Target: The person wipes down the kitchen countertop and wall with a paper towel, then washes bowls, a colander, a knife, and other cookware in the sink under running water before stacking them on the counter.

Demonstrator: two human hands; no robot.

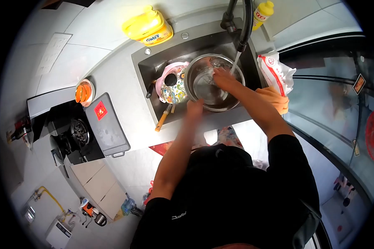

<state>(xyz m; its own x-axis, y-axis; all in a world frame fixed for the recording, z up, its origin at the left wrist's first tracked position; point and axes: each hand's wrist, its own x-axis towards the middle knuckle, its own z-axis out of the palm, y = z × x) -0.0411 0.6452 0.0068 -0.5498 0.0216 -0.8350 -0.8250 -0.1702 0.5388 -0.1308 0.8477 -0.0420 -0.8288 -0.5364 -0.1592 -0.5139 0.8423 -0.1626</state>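
Observation:
A round stainless steel basin (190, 91) holding water sits in the right part of the sink (147, 68). From the black faucet (247, 31), water runs into it. My right hand (224, 79) reaches inside the basin, fingers stretched out over the water below the stream; I see nothing in them. Blurred by motion, my left hand (194, 108) is at the basin's near left rim, and its grip is unclear. Left of the basin stands a pink-rimmed, colourfully patterned pot or bowl (176, 89). A wooden-handled utensil (163, 120) leans at the sink's front edge.
Behind the sink stand a yellow detergent jug (153, 31) and a yellow bottle (264, 12). An orange cloth (274, 99) and a white-and-red bag (274, 72) lie at the right. Leftward are a grey cutting board (108, 128), a bowl with orange pieces (84, 92) and a stove (77, 133).

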